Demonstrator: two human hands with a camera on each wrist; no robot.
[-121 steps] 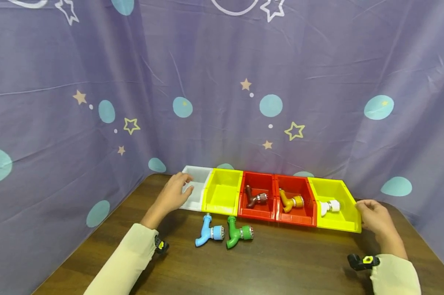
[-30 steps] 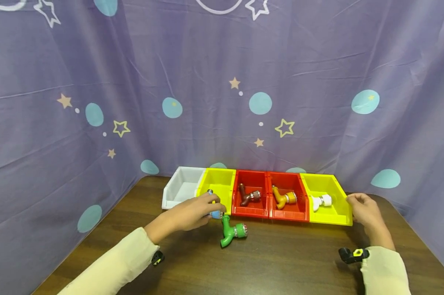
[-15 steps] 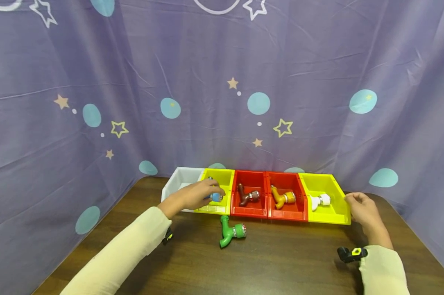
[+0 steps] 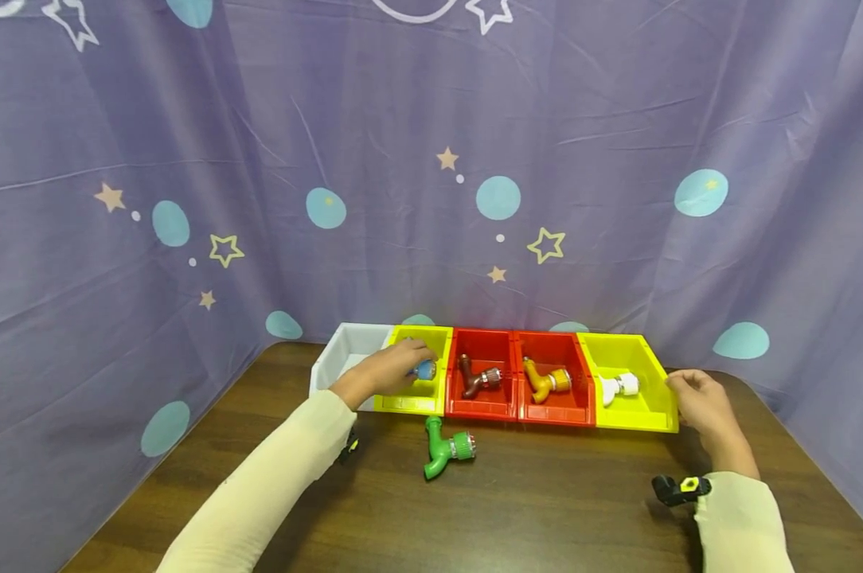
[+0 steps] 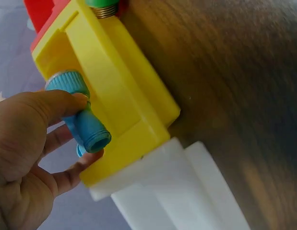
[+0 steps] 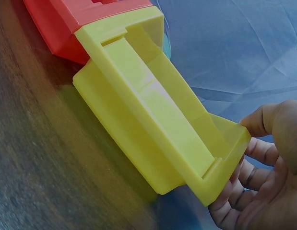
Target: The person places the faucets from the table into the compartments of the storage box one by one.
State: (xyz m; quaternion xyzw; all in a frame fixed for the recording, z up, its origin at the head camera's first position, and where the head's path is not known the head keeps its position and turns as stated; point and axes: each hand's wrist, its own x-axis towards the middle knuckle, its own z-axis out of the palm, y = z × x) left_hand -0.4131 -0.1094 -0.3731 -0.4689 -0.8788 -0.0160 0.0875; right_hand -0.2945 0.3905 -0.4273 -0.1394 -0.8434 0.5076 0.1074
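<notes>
My left hand [image 4: 388,371] pinches a blue tap [image 5: 86,120] between thumb and fingers, inside the left yellow bin [image 4: 426,404]. In the head view most of the tap is hidden behind the hand; its ribbed blue knob shows. With thumb and fingers, my right hand [image 4: 705,407] grips the outer side wall of the right yellow bin [image 6: 153,124]. A white tap [image 4: 618,387] lies in that bin. On the table, in front of the left yellow bin, lies a green tap [image 4: 447,448] with a ribbed knob.
A white bin [image 4: 331,358] stands at the row's left end. Two red bins fill the middle: one holds a dark brown tap [image 4: 478,378], the other a mustard-yellow tap [image 4: 546,382]. The brown wooden table [image 4: 546,501] ends at a purple curtain [image 4: 374,263] behind the row.
My left hand has gone from the white bin to the blue tap, picked it off the table and carried it up into the left yellow bin. My right hand stays on the right bin.
</notes>
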